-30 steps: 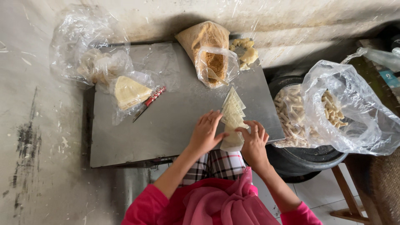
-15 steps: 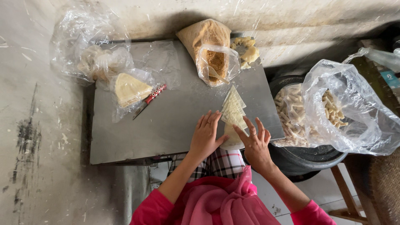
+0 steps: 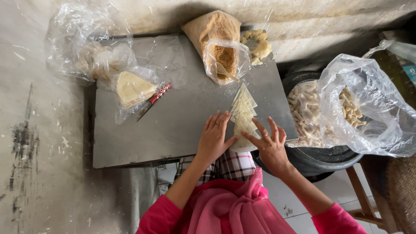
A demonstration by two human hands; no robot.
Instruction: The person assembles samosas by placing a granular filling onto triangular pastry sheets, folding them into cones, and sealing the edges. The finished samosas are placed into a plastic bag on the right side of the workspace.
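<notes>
A fanned row of pale triangular pastry sheets (image 3: pixel 243 108) lies on the grey metal tabletop (image 3: pixel 182 125), near its front right edge. My left hand (image 3: pixel 213 138) rests flat beside the sheets, its thumb touching the nearest one. My right hand (image 3: pixel 269 145) has its fingers spread, with the fingertips on the lower sheet at the table's edge. Neither hand grips anything.
A bag of brown crumbs (image 3: pixel 221 47) with a spoon stands at the back. A stack of sheets in plastic (image 3: pixel 132 89) and a red-handled knife (image 3: pixel 154 100) lie left. A dark bowl (image 3: pixel 320 156) and clear bag (image 3: pixel 368 108) of rolled pieces sit right.
Both hands have opened out, from curled on the lowest sheet to fingers spread flat at the near end of the row. The sheets stay in place.
</notes>
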